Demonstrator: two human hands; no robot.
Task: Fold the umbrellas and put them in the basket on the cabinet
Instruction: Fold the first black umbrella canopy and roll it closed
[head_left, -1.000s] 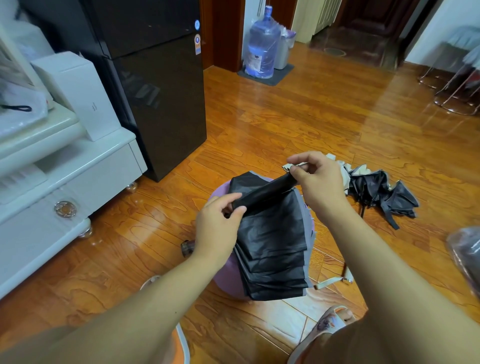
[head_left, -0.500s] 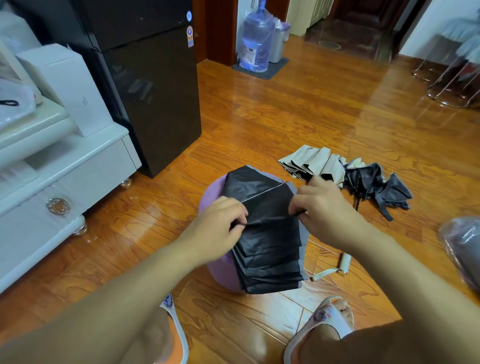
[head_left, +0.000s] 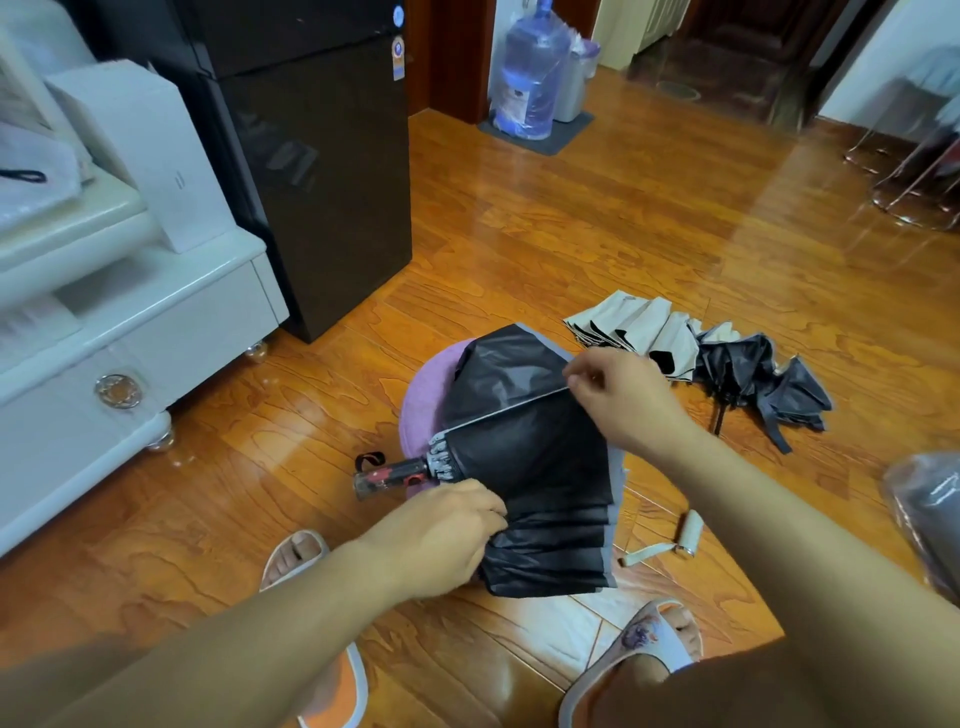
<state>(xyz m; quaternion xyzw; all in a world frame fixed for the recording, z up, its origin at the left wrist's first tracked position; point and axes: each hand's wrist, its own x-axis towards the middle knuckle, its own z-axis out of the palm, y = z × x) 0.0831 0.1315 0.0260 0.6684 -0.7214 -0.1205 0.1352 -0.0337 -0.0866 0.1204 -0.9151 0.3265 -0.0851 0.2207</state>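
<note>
Left hand: your left hand (head_left: 441, 540) grips the lower folds of the black umbrella (head_left: 530, 467), fingers curled into the cloth near the handle end.
Right hand: your right hand (head_left: 618, 400) pinches the far end of one rib at the edge of the cloth, thumb and fingers pressed together on it, the rib running as a pale line down toward the handle.
Black umbrella: it lies half gathered over a round purple cushion (head_left: 431, 395) on the wooden floor (head_left: 571, 234), with pleats stacked on the side nearest you and one panel spread flat above the rib.
Handle: the dark handle (head_left: 389, 475) with red marks sticks out to the left, with a small strap loop beside it, just past your left hand.
Second umbrella: a cream and black umbrella (head_left: 675, 348) lies crumpled on the floor behind your right hand, apart from the one you hold.
Loose strap: a pale strap with a small roll (head_left: 670, 540) lies on the floor just right of the black cloth.
Cabinet: the white cabinet (head_left: 130, 322) stands at the left, with a white box (head_left: 145, 150) on it; you cannot tell from here where the basket is.
Room: a black fridge (head_left: 311, 182) stands beside the cabinet, and a blue water bottle (head_left: 530, 78) sits by the far doorway.
Feet: your slippers (head_left: 639, 644) show at the bottom edge.
</note>
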